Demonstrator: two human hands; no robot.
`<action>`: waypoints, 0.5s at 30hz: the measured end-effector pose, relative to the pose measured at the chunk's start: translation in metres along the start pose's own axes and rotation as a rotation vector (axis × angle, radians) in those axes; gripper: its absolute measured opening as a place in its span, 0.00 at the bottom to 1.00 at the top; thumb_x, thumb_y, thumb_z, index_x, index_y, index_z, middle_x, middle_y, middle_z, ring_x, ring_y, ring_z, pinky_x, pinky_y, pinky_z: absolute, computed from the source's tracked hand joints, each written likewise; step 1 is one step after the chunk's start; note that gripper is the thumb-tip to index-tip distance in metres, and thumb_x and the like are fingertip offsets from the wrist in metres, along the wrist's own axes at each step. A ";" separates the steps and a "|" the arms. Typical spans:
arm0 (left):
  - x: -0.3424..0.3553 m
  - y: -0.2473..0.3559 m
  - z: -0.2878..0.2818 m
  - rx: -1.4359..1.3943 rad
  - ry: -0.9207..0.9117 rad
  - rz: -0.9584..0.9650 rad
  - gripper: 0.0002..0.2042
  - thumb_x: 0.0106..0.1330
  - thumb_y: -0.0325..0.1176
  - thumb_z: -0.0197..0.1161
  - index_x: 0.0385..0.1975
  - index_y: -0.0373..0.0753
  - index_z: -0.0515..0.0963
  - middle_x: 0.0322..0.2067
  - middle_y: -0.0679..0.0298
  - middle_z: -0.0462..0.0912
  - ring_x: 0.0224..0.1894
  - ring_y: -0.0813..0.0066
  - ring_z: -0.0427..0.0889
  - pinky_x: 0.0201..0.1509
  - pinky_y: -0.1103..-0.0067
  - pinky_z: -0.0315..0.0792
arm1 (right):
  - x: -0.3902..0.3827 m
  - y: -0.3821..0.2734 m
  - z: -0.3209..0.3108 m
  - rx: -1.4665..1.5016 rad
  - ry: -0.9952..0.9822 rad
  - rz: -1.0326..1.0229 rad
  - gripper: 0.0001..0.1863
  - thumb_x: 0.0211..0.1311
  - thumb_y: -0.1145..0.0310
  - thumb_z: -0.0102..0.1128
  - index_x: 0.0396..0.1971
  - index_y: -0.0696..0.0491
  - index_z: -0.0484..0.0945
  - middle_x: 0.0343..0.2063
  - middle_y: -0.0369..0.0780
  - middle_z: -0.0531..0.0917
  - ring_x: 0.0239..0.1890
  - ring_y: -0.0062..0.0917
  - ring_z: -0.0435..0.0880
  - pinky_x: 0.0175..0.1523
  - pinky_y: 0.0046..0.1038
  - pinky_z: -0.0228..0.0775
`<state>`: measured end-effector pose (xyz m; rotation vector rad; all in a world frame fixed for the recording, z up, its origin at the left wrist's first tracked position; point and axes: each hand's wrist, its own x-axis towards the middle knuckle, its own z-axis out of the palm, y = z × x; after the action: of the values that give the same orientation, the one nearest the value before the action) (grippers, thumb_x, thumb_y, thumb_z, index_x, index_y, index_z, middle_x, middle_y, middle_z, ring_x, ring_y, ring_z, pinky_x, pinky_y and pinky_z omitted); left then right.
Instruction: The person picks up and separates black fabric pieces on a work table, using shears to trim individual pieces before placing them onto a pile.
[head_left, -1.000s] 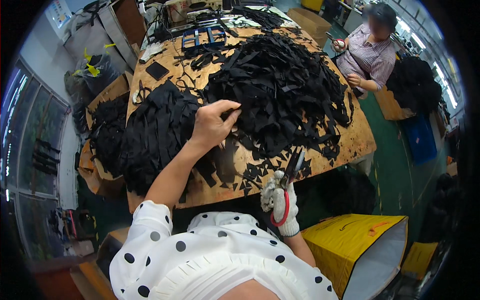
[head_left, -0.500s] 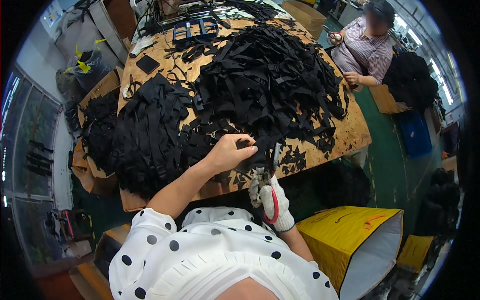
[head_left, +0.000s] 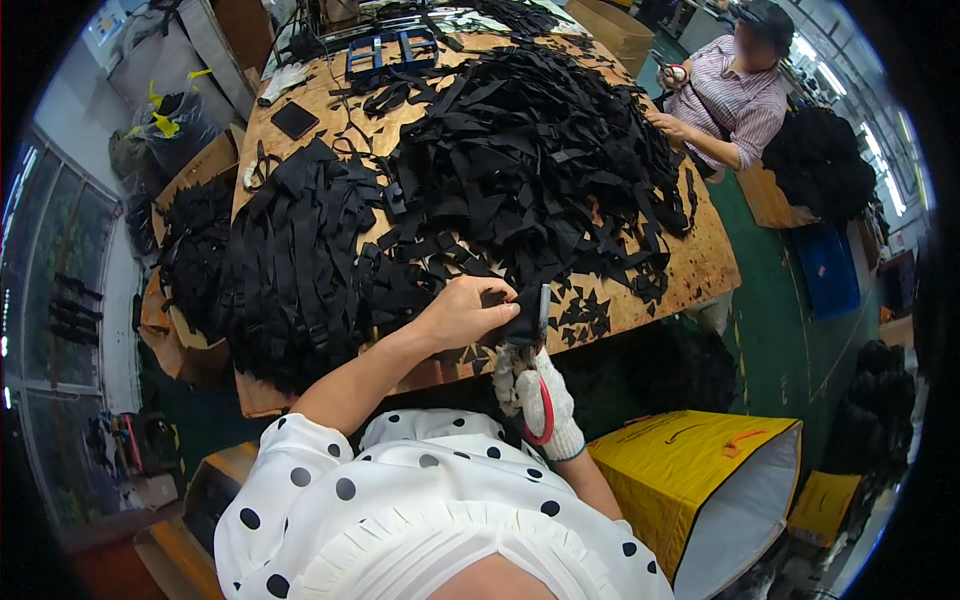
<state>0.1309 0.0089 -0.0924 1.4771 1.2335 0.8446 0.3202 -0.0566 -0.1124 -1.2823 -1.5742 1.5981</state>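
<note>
My bare left hand (head_left: pixel 462 316) pinches a black fabric strap (head_left: pixel 527 312) at the near edge of the table. My right hand (head_left: pixel 548 405), in a white knitted glove, grips red-handled scissors (head_left: pixel 543 325) with the blades pointing away from me. The blades lie right beside the strap, seemingly at its end; whether they are fully closed I cannot make out. A big heap of black straps (head_left: pixel 530 150) fills the table beyond my hands. Another bundle of black straps (head_left: pixel 300 265) hangs over the near left edge. Small black triangular offcuts (head_left: pixel 585 313) lie right of the scissors.
On the wooden table (head_left: pixel 705 265) are a phone (head_left: pixel 294 120), a blue tray (head_left: pixel 392 52) and a second pair of scissors (head_left: pixel 262 165). A co-worker (head_left: pixel 735 95) stands at the right side. An open yellow bag (head_left: pixel 690 460) stands by my right arm; cardboard boxes (head_left: pixel 185 340) stand left.
The scissors have tilted slightly and shifted left, closer against the strap. My left hand has moved a little nearer. The co-worker's hand has reached in to the heap.
</note>
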 end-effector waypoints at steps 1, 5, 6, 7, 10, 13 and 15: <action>0.000 0.001 0.000 -0.002 -0.018 -0.026 0.11 0.57 0.32 0.62 0.33 0.30 0.77 0.28 0.65 0.78 0.32 0.82 0.72 0.38 0.82 0.68 | 0.000 0.008 0.000 0.054 0.002 -0.050 0.28 0.66 0.54 0.42 0.59 0.57 0.62 0.42 0.43 0.78 0.40 0.29 0.77 0.45 0.24 0.68; 0.000 -0.001 0.000 0.027 -0.039 -0.053 0.12 0.57 0.33 0.62 0.32 0.29 0.76 0.28 0.65 0.77 0.31 0.81 0.72 0.37 0.82 0.68 | 0.002 0.015 0.003 0.063 0.044 -0.254 0.25 0.64 0.55 0.47 0.57 0.54 0.63 0.28 0.36 0.76 0.25 0.17 0.73 0.29 0.19 0.67; 0.001 0.000 0.001 0.026 -0.040 -0.051 0.12 0.57 0.33 0.62 0.32 0.29 0.76 0.28 0.65 0.77 0.31 0.81 0.72 0.37 0.82 0.68 | 0.003 0.019 0.003 0.061 0.046 -0.254 0.25 0.64 0.55 0.47 0.57 0.54 0.63 0.28 0.36 0.76 0.25 0.17 0.73 0.29 0.19 0.67; 0.001 0.002 0.002 0.020 -0.041 -0.062 0.12 0.57 0.33 0.62 0.32 0.29 0.76 0.28 0.64 0.77 0.31 0.81 0.72 0.36 0.82 0.67 | 0.004 0.024 0.004 0.032 0.077 -0.306 0.27 0.64 0.53 0.46 0.57 0.55 0.62 0.28 0.36 0.76 0.25 0.17 0.73 0.29 0.19 0.67; 0.000 0.001 0.003 0.012 -0.024 -0.048 0.11 0.57 0.33 0.62 0.32 0.29 0.77 0.28 0.64 0.76 0.30 0.80 0.72 0.36 0.81 0.67 | 0.002 0.020 0.006 0.056 0.069 -0.305 0.30 0.65 0.50 0.45 0.58 0.57 0.61 0.30 0.36 0.77 0.25 0.17 0.73 0.30 0.19 0.67; 0.000 -0.006 0.005 0.042 -0.022 -0.001 0.11 0.56 0.33 0.62 0.32 0.30 0.77 0.24 0.62 0.77 0.26 0.81 0.73 0.31 0.81 0.67 | 0.008 0.034 0.005 0.065 0.068 -0.340 0.33 0.65 0.48 0.43 0.60 0.57 0.58 0.33 0.37 0.77 0.26 0.19 0.74 0.32 0.21 0.68; 0.001 -0.011 0.006 0.075 -0.029 0.015 0.11 0.56 0.34 0.62 0.33 0.31 0.78 0.20 0.61 0.78 0.22 0.81 0.73 0.27 0.81 0.67 | 0.009 0.037 0.003 0.020 0.095 -0.427 0.34 0.65 0.47 0.42 0.61 0.58 0.57 0.35 0.38 0.77 0.28 0.20 0.74 0.34 0.21 0.68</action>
<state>0.1337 0.0082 -0.1049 1.5548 1.2459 0.7921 0.3227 -0.0558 -0.1506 -0.9167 -1.6336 1.2625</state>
